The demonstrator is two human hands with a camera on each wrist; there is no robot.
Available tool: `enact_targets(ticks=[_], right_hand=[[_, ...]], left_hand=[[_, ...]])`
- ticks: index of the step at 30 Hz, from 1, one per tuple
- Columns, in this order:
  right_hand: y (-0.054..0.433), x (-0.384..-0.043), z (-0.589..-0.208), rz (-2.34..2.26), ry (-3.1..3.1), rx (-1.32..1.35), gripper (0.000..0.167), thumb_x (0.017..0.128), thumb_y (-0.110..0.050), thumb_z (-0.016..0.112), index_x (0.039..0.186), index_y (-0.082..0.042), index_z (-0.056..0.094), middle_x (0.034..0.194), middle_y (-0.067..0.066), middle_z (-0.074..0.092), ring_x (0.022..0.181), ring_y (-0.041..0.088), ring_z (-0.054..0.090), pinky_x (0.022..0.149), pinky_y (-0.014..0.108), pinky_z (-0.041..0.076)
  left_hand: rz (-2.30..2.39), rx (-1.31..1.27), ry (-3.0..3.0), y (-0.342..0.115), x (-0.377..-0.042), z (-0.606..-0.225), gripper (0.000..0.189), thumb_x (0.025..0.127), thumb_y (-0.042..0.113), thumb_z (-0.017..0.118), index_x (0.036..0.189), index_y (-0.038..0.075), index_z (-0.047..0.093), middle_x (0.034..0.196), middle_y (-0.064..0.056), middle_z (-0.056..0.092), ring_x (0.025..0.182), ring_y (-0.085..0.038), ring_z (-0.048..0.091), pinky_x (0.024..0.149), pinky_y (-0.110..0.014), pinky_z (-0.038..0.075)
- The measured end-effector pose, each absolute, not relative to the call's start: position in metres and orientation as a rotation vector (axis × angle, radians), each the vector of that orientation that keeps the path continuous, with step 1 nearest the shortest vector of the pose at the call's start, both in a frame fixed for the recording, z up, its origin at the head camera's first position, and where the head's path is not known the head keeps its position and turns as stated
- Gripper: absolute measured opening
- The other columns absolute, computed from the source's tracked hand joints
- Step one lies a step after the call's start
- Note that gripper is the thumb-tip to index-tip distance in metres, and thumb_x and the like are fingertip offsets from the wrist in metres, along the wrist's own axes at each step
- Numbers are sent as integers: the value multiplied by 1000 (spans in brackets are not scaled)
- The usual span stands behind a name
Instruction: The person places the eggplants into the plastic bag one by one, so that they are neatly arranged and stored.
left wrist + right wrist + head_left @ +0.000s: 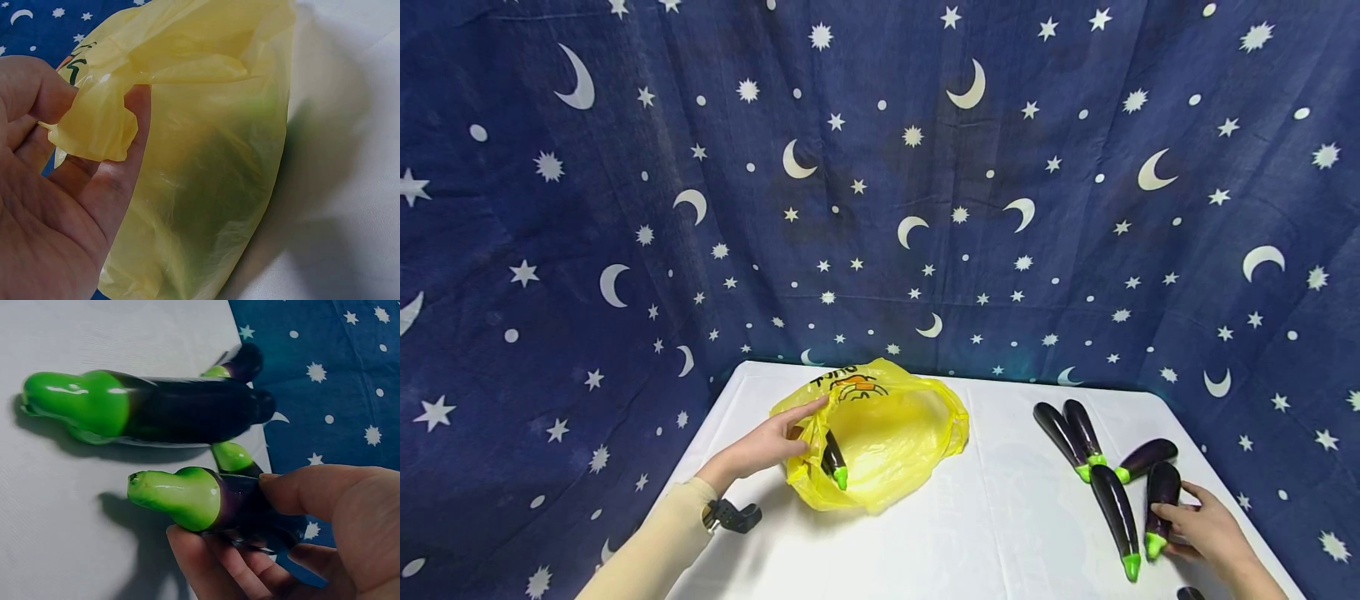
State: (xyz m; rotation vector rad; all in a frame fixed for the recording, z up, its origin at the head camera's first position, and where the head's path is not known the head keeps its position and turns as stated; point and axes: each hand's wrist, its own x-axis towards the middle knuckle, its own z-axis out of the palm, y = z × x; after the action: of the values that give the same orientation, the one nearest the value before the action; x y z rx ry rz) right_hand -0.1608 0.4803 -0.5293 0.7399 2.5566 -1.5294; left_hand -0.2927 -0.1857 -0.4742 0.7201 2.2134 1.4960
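A yellow plastic bag [895,450] lies with its mouth spread wide on the table. My left hand [769,442] pinches the bag's left rim between thumb and fingers, as the left wrist view also shows. Inside the bag is an eggplant [832,460] with a green stem end; through the plastic it appears as a dark blur. At the right, my right hand [1208,527] grips another eggplant [240,503] between thumb and fingers, its green end facing the near side. Just left of it lies a further eggplant [1115,512], apart from the fingers.
Behind these lie more eggplants [1060,437], several in a loose group, one of them [1147,457] slanting to the right. Part of a dark object [1190,593] shows at the bottom edge. A white cloth [970,533] covers the table, and a blue star-patterned curtain [880,167] hangs behind.
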Motion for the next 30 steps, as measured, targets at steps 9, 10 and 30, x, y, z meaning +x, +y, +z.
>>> enact_targets(ticks=[9,10,30], right_hand=[[482,-166,-514,-1578,2598,766,103,93,-16,71,153,16,-6,126,50,36,74,19,66,67,45,61],[481,-167,-512,-1584,2602,762,102,93,-15,70,154,15,-7,127,50,35,74,19,66,68,45,61],[446,-182,-490,-1701,2727,364,91,100,-15,66,157,12,2,128,37,46,80,0,65,73,40,61]], left_hand=[[1474,720,2235,-185,-294,-475,80,93,3,67,162,25,32,167,-3,27,125,-29,54,93,-30,52],[1471,721,2239,-185,-294,-475,80,93,3,67,162,25,32,167,-3,27,124,-29,54,93,-30,51],[1481,718,2220,-186,-293,-473,81,93,3,67,162,25,32,166,-3,28,120,-29,56,91,-32,53]])
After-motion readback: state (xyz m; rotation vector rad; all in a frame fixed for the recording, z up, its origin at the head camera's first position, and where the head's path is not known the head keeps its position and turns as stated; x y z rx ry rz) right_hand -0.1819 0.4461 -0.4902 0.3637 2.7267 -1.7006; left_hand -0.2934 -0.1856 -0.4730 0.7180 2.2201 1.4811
